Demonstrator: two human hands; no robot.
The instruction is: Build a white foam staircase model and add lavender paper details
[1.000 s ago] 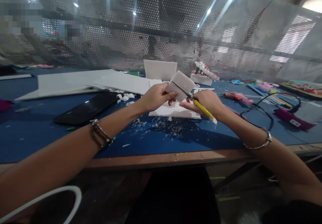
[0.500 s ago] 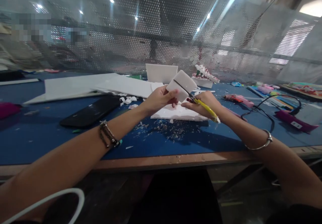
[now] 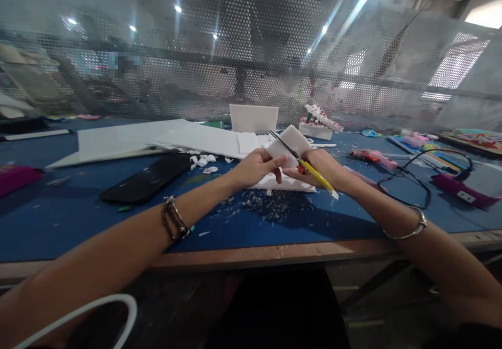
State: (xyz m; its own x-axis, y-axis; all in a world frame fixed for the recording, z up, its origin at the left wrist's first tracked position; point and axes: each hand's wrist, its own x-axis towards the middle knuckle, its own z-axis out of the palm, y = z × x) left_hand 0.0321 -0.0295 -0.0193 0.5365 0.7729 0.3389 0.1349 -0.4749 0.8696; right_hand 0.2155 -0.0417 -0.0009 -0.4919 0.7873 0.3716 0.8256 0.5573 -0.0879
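White foam block [image 3: 289, 141] held up off the blue bench [image 3: 78, 218] at mid-scene, with a dark blade laid across it.

At far left, large white foam sheets [image 3: 117, 141] and a flat black slab [image 3: 148, 178] lie well aside from the hands. The left hand [image 3: 254, 167] pinches the block's near-left corner, fingers [image 3: 276, 162] pressed together below the blade, probably to steady it while staying off the edge. The right hand [image 3: 322, 167] is closed round a yellow-handled craft knife [image 3: 314, 173], which angles over the block. Pale shavings [image 3: 270, 205] lie directly beneath, and a pink glue gun [image 3: 372, 155] rests to the right.
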